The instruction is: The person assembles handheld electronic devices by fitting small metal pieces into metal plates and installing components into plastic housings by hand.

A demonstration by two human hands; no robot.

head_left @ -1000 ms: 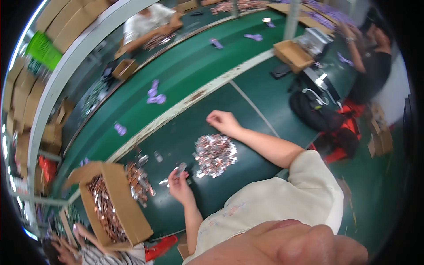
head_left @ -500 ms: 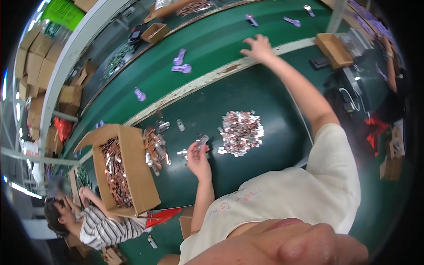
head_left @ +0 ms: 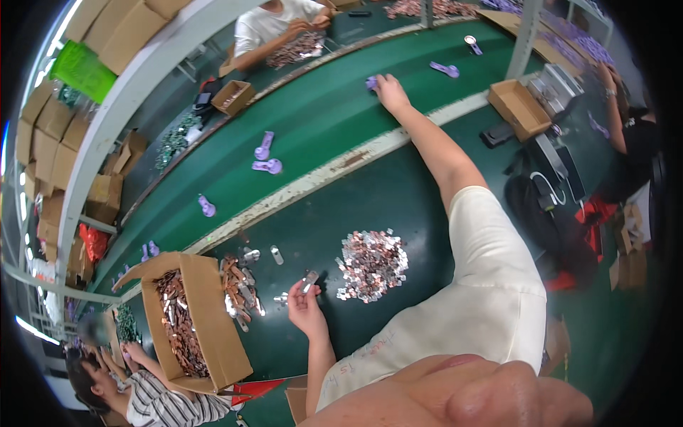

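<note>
Green belt (head_left: 320, 121) is running diagonally across the view, lower L to upper R, beyond a pale, worn rail (head_left: 306, 185). Dk green worktop (head_left: 341, 199) is lying on the near side of it. Open cardboard box (head_left: 213, 320) is standing at the worktop's L end, tilted in view, & is holding lots of coppery strips (head_left: 183, 331). Co-worker in white (head_left: 267, 32) is sitting across the belt, hands at a metal heap; co-worker in stripes (head_left: 167, 402) is sitting lower L, behind the box.

Pile of small silver & coppery bits (head_left: 371, 267) is lying mid-worktop, R of the L hand (head_left: 306, 306). Smaller strip heap (head_left: 240, 288) is lying btwn box & L hand, just beside the box.

L hand is hovering low over the worktop, its grip clamping a clear piece (head_left: 310, 281) btwn thumb & fingers. R hand (head_left: 392, 92) is hanging over the belt, fingertips touching a purple part (head_left: 371, 83); can't tell if that grip is closed on it. Other purple parts are lying on the belt, incl. a close pair (head_left: 266, 156) farther L. One loose clear piece (head_left: 277, 255) is lying near the strip heap.
</note>
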